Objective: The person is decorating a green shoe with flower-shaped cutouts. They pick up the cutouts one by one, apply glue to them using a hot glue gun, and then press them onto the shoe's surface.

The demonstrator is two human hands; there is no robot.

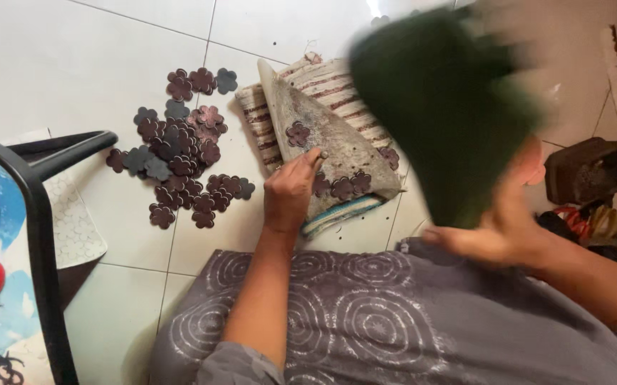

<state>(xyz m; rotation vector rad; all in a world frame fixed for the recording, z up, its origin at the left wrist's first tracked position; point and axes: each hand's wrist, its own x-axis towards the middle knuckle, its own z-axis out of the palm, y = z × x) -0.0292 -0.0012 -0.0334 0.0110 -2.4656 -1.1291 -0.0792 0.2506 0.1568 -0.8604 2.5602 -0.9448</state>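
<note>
L hand [291, 191] pinching 1 of 5 flower cutouts [298, 133] on board [337, 153]; R hand [497, 221] gripping 1 blurred green piece [444, 107].

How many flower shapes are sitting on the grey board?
5 flower cutouts on the grey board: one near its top, three along the lower edge, one at the right edge. The left hand may hide more.

Dozens of flower-shaped cutouts [180, 153], one grey board [330, 142], one green sheet [444, 107].
</note>
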